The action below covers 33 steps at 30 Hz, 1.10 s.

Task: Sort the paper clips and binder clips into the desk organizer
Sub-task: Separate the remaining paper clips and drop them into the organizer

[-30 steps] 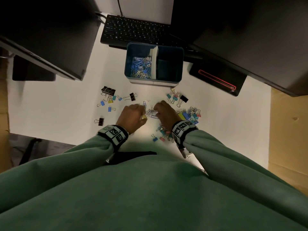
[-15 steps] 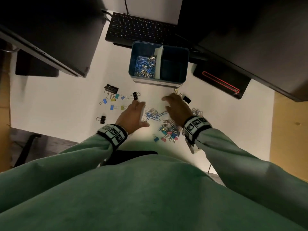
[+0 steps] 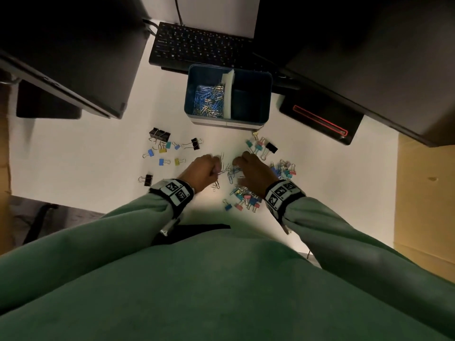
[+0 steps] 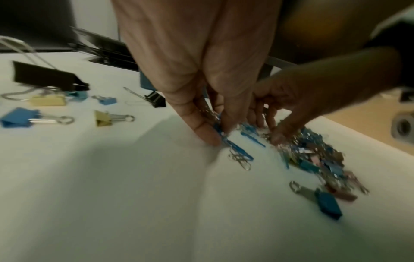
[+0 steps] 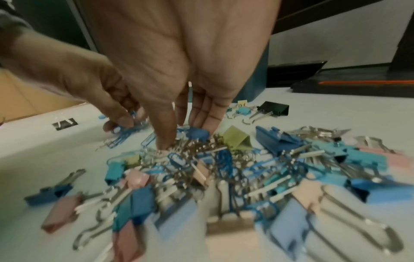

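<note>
The blue desk organizer stands at the back of the white desk. Its left compartment holds paper clips; its right compartment looks dark. My left hand pinches a few blue paper clips off the desk between thumb and fingers. My right hand reaches down with fairly straight fingers, thumb tip touching the mixed pile of paper clips and binder clips. Loose paper clips lie between the two hands.
Coloured and black binder clips lie scattered left of the hands; more lie at the right and by the right wrist. A keyboard and dark monitors stand behind. The desk's front edge is close to my body.
Half a second ago both hands were spread flat, reaching toward the organizer. They have drawn back together over the pile, and the left fingers have closed on paper clips.
</note>
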Each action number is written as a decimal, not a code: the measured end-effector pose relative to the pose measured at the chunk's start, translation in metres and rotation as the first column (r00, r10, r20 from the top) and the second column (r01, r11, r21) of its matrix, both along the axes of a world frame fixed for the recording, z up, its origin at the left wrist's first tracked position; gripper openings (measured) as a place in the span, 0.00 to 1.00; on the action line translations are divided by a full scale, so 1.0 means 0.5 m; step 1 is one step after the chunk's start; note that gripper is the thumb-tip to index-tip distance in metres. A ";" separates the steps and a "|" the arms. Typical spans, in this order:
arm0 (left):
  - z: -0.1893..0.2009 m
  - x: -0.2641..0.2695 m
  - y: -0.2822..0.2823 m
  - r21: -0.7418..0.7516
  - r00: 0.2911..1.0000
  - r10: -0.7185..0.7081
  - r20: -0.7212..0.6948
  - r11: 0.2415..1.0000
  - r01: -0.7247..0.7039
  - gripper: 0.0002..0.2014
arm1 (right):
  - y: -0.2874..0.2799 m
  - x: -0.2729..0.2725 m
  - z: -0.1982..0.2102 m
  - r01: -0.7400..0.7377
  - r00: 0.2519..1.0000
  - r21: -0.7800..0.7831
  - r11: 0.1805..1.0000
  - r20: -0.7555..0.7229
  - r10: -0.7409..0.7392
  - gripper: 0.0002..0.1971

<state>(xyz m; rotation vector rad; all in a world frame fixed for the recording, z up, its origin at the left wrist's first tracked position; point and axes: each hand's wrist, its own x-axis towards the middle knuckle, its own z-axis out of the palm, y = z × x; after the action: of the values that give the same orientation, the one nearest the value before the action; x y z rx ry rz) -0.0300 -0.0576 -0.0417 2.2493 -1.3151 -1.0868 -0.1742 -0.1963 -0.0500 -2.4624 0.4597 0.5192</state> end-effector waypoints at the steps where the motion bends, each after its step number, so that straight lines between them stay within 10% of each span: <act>1: 0.011 0.007 0.008 -0.003 0.999 0.034 -0.039 0.999 -0.034 0.04 | 0.002 -0.003 -0.005 -0.014 1.000 -0.022 1.000 0.017 0.015 0.23; 8: 0.149 0.087 -0.018 -0.139 0.922 0.271 -0.276 0.938 -0.317 0.04 | 0.015 -0.004 -0.008 0.015 0.997 -0.010 1.000 0.077 -0.015 0.03; 13: 0.200 0.194 -0.130 -0.269 0.926 0.372 -0.059 0.888 -0.373 0.04 | 0.001 -0.014 0.005 0.210 0.969 0.156 0.965 0.097 -0.226 0.02; 20: 0.150 0.131 -0.111 -0.350 0.958 0.160 0.238 0.934 -0.069 0.14 | -0.036 -0.019 0.059 0.466 0.844 0.389 0.795 0.073 -0.531 0.04; 27: -0.012 0.024 0.061 0.151 0.934 -0.283 0.219 0.955 0.254 0.53 | -0.068 0.123 0.216 0.397 0.689 0.630 0.668 0.277 -0.670 0.05; 33: -0.031 0.000 0.003 -0.010 0.966 -0.226 0.127 0.973 0.229 0.26 | -0.098 0.285 0.197 0.380 0.778 0.392 0.838 0.355 -0.518 0.02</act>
<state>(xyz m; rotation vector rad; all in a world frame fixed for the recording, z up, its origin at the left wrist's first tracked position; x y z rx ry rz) -0.0302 -0.0561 -0.0570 2.2213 -1.6633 -1.0088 -0.0318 -0.2454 0.0487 -1.9836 0.6963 -0.1805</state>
